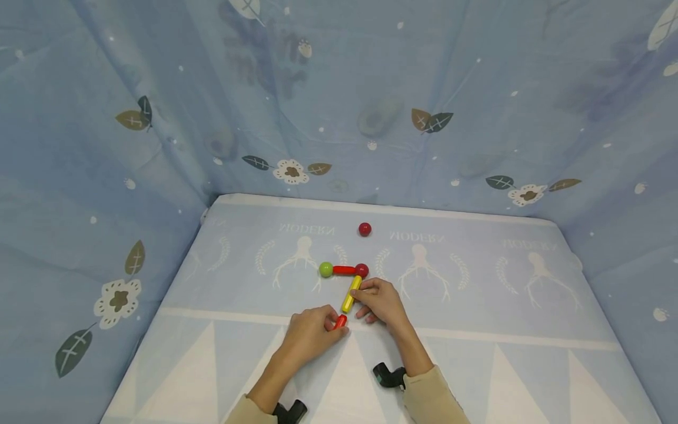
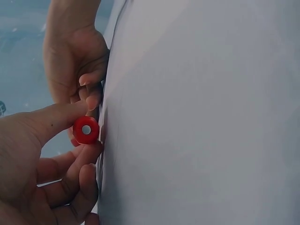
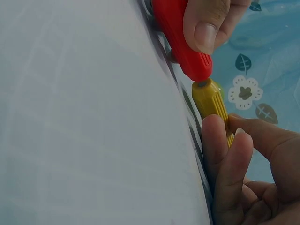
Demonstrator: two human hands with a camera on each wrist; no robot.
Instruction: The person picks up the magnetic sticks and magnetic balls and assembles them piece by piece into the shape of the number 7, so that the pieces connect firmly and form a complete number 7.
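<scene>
My left hand [image 1: 309,335] pinches a red rod [image 2: 78,133] between thumb and fingertips; its round end shows a silver disc in the left wrist view. My right hand [image 1: 382,301] holds a ridged yellow rod [image 1: 351,295] between thumb and fingers. In the right wrist view the red rod's end meets the yellow rod's near end, with a grey bit at the join. The yellow rod's far end lies at a dark red ball [image 1: 362,270]. From that ball a second red rod [image 1: 344,270] runs left to a green ball [image 1: 325,270].
Another red ball [image 1: 365,229] sits apart, farther back on the patterned tablecloth [image 1: 477,282]. Blue printed curtains [image 1: 339,106] stand behind and at both sides. Black wrist-worn devices [image 1: 389,376] sit below both hands, near the sleeves.
</scene>
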